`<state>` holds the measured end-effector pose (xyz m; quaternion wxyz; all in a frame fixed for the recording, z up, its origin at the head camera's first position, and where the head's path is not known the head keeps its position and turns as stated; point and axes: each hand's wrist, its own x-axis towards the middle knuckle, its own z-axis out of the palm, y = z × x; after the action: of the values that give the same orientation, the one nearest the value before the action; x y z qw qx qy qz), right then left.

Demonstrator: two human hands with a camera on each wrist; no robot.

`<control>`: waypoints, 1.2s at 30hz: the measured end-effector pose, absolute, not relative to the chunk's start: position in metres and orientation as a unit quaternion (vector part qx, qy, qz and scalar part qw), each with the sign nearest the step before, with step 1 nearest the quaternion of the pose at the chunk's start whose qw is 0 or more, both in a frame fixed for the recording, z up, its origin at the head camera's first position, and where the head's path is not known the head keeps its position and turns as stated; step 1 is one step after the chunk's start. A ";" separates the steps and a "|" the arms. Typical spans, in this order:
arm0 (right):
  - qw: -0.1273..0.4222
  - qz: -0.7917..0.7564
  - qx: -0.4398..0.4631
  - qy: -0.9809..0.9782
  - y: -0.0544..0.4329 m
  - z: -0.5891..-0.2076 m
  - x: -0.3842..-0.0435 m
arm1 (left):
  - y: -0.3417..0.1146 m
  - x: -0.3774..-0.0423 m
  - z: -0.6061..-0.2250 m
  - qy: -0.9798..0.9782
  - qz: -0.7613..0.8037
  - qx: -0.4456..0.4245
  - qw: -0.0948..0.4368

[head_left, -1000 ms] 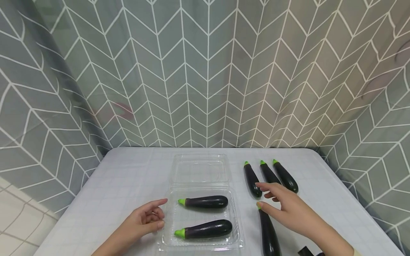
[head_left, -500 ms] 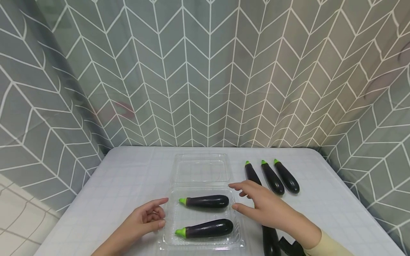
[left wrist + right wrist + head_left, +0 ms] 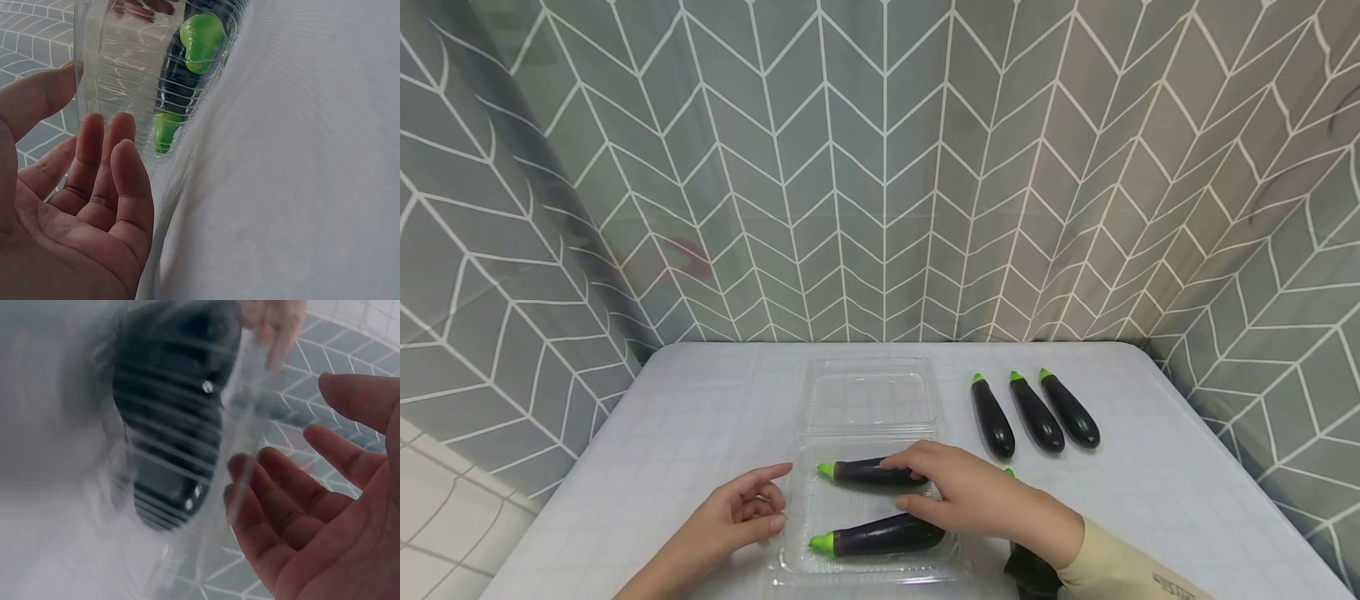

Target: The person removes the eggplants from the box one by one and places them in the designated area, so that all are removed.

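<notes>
A clear plastic clamshell box (image 3: 865, 577) lies open at the table's middle, its lid (image 3: 868, 400) folded back. Inside, two dark eggplants with green stem ends lie crosswise, a far eggplant (image 3: 857, 472) and a near eggplant (image 3: 880, 537). My right hand (image 3: 973, 492) reaches over the box's right side, covering the right end of the far eggplant. In the right wrist view its fingers (image 3: 287, 481) are loosely bent, with nothing held. My left hand (image 3: 737, 517) is at the box's left edge, fingers relaxed; whether the thumb touches the plastic, I cannot tell.
Three eggplants (image 3: 1036, 414) lie side by side at the back right of the white-covered table (image 3: 700, 400). Another eggplant's green tip (image 3: 1009, 472) shows behind the right forearm, which hides much of it. A patterned curtain (image 3: 880, 208) surrounds the table.
My right hand has moved left from beside the loose eggplants to over the box and the eggplants in it. The left hand and the box have stayed in place.
</notes>
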<state>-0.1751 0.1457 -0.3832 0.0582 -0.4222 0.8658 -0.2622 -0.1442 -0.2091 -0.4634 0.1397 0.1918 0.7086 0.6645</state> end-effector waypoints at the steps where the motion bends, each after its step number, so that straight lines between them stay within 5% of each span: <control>1: 0.063 -0.259 -0.428 0.864 0.143 -0.385 -0.175 | -0.209 -0.144 -0.463 0.708 0.665 0.192 0.140; 36: 0.115 -0.139 -0.502 0.846 0.121 -0.405 -0.182 | -0.209 -0.144 -0.461 0.713 0.661 0.183 0.142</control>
<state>-0.1818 0.1205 -0.4054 0.1146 -0.5024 0.8457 -0.1388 -0.1435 -0.2094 -0.4610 0.1425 0.1831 0.7133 0.6613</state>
